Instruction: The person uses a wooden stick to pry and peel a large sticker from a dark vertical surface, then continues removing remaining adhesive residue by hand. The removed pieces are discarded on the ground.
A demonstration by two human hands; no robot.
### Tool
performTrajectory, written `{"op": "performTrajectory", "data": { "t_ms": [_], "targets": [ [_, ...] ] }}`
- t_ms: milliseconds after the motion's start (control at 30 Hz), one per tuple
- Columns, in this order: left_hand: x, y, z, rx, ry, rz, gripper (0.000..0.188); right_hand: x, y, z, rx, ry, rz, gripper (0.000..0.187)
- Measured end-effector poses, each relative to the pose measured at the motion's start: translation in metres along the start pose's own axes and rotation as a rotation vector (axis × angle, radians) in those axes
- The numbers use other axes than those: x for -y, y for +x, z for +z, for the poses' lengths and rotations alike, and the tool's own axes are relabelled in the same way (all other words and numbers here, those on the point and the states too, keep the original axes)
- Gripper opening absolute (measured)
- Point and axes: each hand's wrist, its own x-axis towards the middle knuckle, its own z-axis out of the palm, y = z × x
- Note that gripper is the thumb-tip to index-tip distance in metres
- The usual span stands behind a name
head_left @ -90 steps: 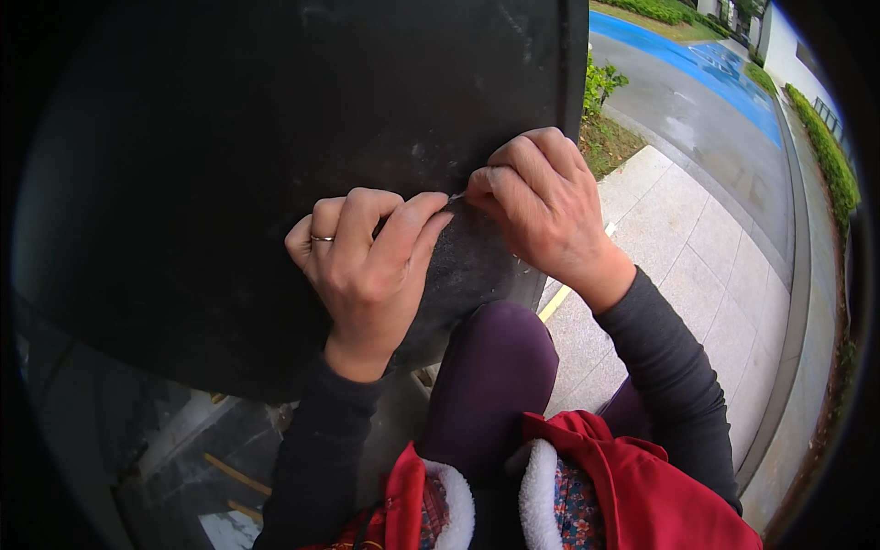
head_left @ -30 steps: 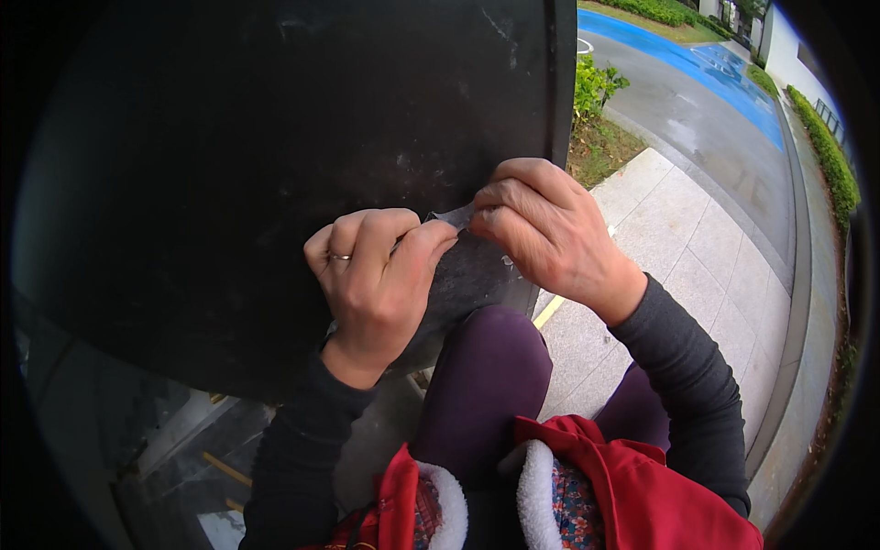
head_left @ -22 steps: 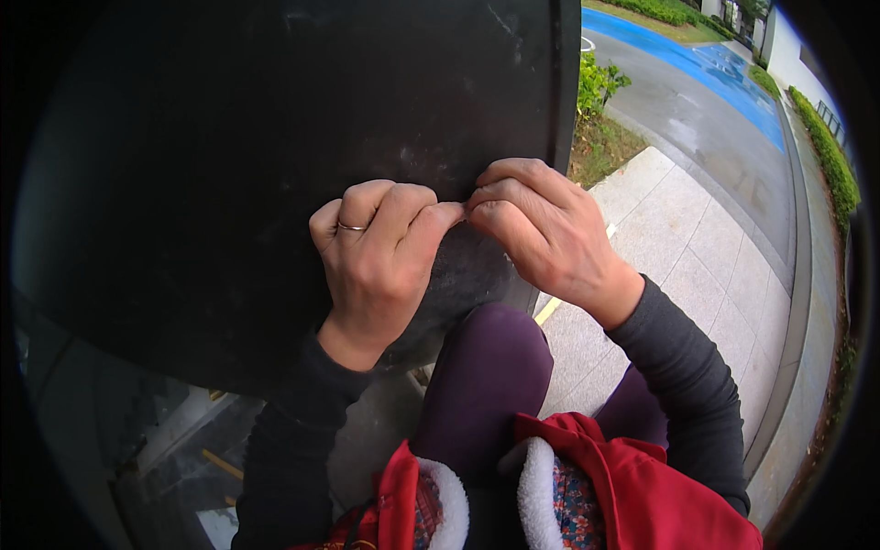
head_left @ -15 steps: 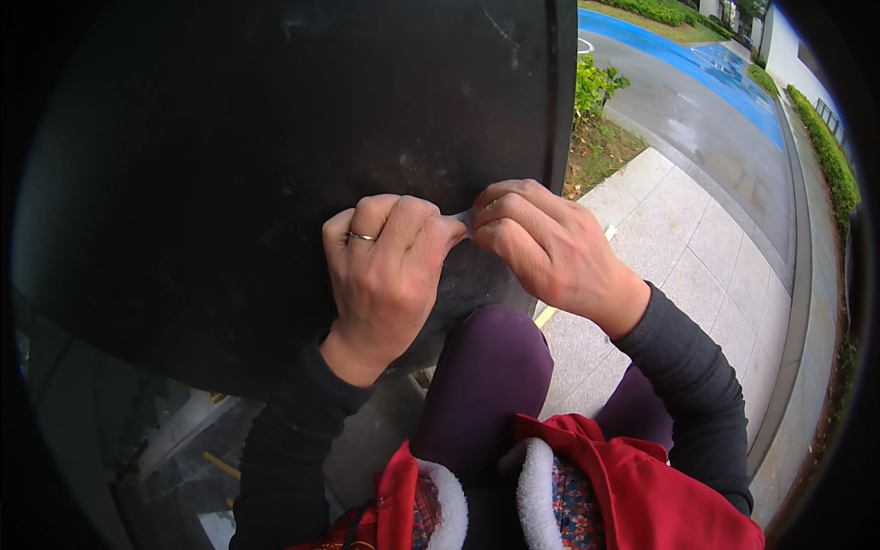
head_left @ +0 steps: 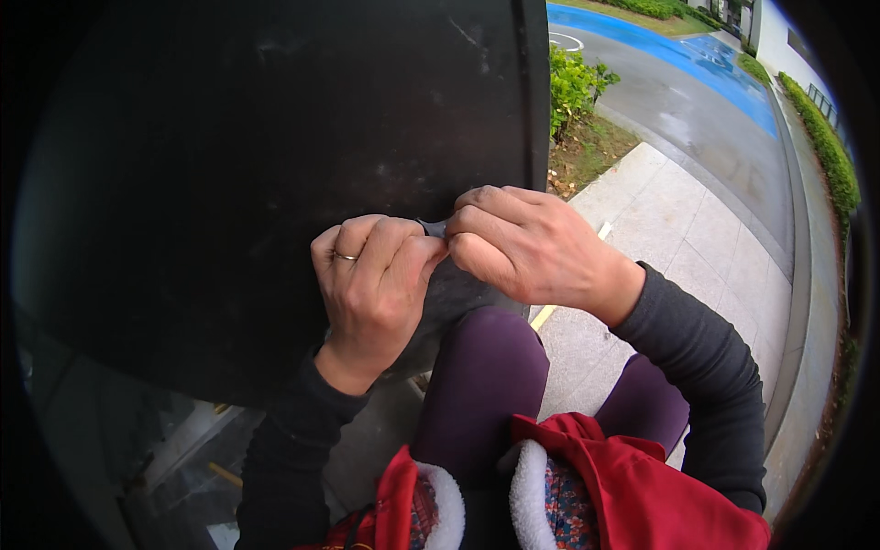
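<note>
We find the small, thin, grey film-like piece point(head_left: 434, 228) between two bare hands, in front of the large, smooth, black panel point(head_left: 275, 137), nearer the panel's right edge than its left and above its lower edge. The left hand point(head_left: 367, 289) has its fingers drawn in, thumb pressed toward the forefinger, apparently pinching the piece's left end. The right hand point(head_left: 532, 247) has its fingers bunched tight at the right end, tips partly hidden. We cannot tell whether the piece is attached to the panel. In our judgement, good handling calls for both pinches close together, thumbs opposed, and light, even tension; a sharp jerk could tear the piece or let it slip. We advise holding the wrists clear of the purple-clad knee point(head_left: 486, 367) just below.
</note>
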Motion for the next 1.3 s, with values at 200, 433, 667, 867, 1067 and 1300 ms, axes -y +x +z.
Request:
{"op": "performTrajectory", "data": {
  "t_ms": [200, 433, 667, 867, 1067, 1300],
  "targets": [
    [0.012, -0.003, -0.007, 0.022, -0.004, 0.106, 0.014, 0.005, 0.011, 0.001, -0.007, 0.105, 0.088, 0.018],
    [0.035, -0.002, -0.018, 0.072, 0.068, 0.009, 0.022, 0.012, 0.031, 0.01, 0.0, 0.172, 0.15, 0.019],
    [0.048, -0.003, -0.008, -0.014, 0.055, 0.003, 0.019, 0.024, 0.033, 0.029, -0.05, 0.189, 0.266, 0.019],
    [0.063, -0.023, 0.011, -0.078, -0.044, -0.047, 0.018, 0.008, 0.029, 0.04, -0.323, 0.164, 0.284, 0.033],
    [0.059, -0.032, 0.012, -0.057, -0.069, -0.093, 0.019, -0.018, 0.037, 0.04, -0.015, -0.167, 0.049, 0.027],
    [0.05, -0.026, -0.003, -0.04, -0.077, -0.065, 0.022, -0.017, 0.042, 0.027, 0.081, -0.27, -0.038, 0.02]
  ]
}}
